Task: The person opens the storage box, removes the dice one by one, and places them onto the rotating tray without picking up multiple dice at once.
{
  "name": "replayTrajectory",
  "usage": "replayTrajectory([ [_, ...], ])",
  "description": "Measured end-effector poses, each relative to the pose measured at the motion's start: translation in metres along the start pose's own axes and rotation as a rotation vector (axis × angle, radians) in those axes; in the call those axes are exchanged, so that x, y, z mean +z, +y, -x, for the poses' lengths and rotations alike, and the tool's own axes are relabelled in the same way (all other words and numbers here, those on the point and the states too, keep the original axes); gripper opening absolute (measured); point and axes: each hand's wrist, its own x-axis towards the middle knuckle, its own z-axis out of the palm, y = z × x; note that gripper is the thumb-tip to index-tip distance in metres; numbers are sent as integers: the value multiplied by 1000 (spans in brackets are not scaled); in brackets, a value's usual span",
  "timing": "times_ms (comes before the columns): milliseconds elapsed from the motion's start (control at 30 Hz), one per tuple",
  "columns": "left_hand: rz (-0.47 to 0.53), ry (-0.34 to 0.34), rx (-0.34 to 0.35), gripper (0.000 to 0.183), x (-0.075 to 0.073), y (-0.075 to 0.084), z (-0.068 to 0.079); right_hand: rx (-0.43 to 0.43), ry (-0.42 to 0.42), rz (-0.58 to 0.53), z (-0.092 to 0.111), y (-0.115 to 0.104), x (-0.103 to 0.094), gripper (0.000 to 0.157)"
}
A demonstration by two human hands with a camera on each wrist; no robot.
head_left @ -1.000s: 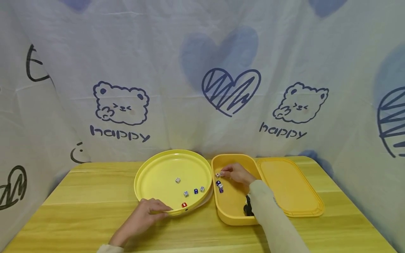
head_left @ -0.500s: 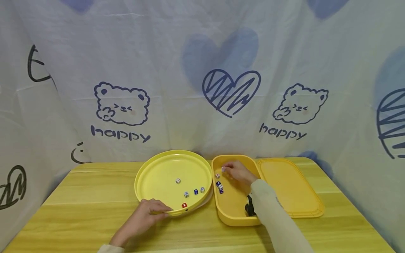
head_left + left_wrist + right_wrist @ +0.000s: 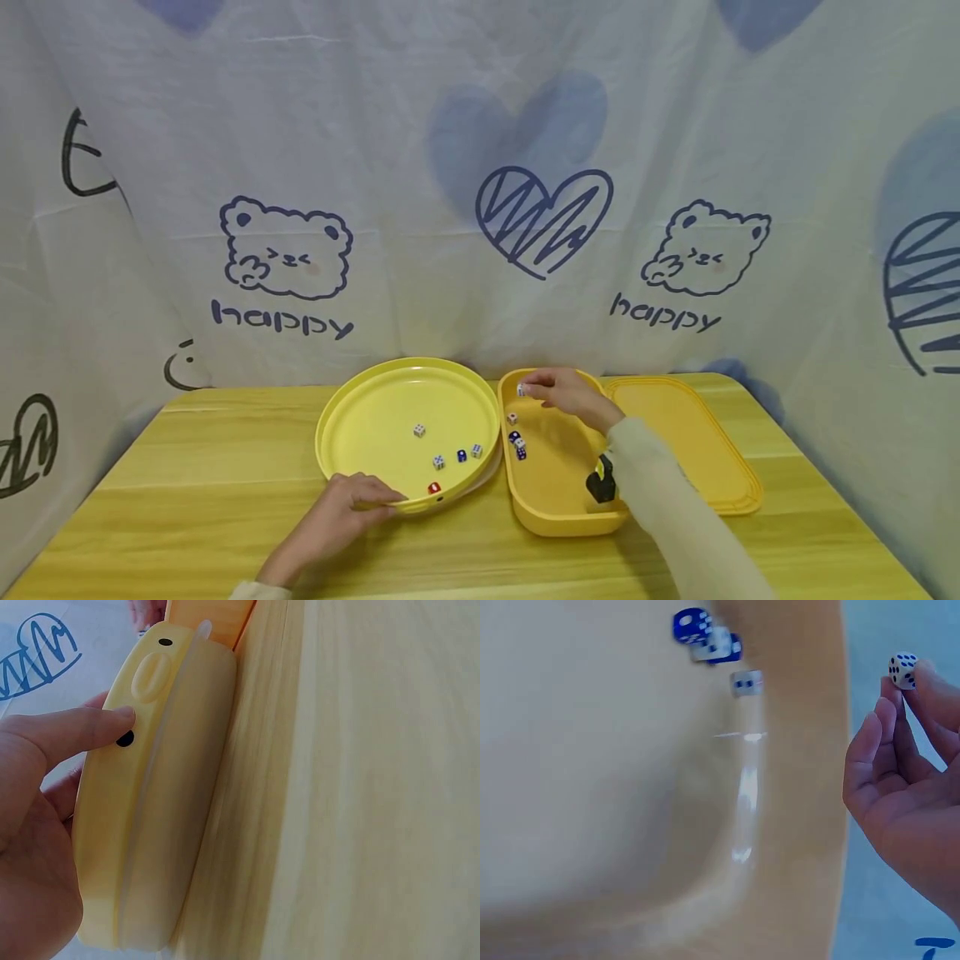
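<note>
My right hand (image 3: 573, 396) pinches a white die (image 3: 904, 671) with dark pips between thumb and fingertips. It is raised over the back left of a rectangular orange-yellow container (image 3: 558, 525). Along that container's left wall lie blue dice (image 3: 692, 626) and white dice (image 3: 746, 683), bunched close together. My left hand (image 3: 348, 508) grips the front rim of a round yellow tray (image 3: 112, 825), its thumb beside a black dot on the outside. Inside the tray are several white dice (image 3: 438, 462), a blue die (image 3: 461, 456) and a red die (image 3: 434, 488).
A flat orange-yellow lid (image 3: 682, 442) lies on the wooden table (image 3: 187, 500), right of the container. A black device (image 3: 600, 482) is at my right wrist. Behind the table hangs a printed cloth (image 3: 412, 250).
My right hand has lifted the white die up from beside the other dice, towards the back of the container. My left hand stays on the tray's rim.
</note>
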Motion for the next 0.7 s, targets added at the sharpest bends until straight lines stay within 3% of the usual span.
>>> replayTrajectory([
  [433,18,-2,-21,12,0,0,0,2,49,-21,21,-26,-10,25],
  [700,18,-2,-29,12,1,-1,1,26,97,-58,38,-44,-5,21],
])
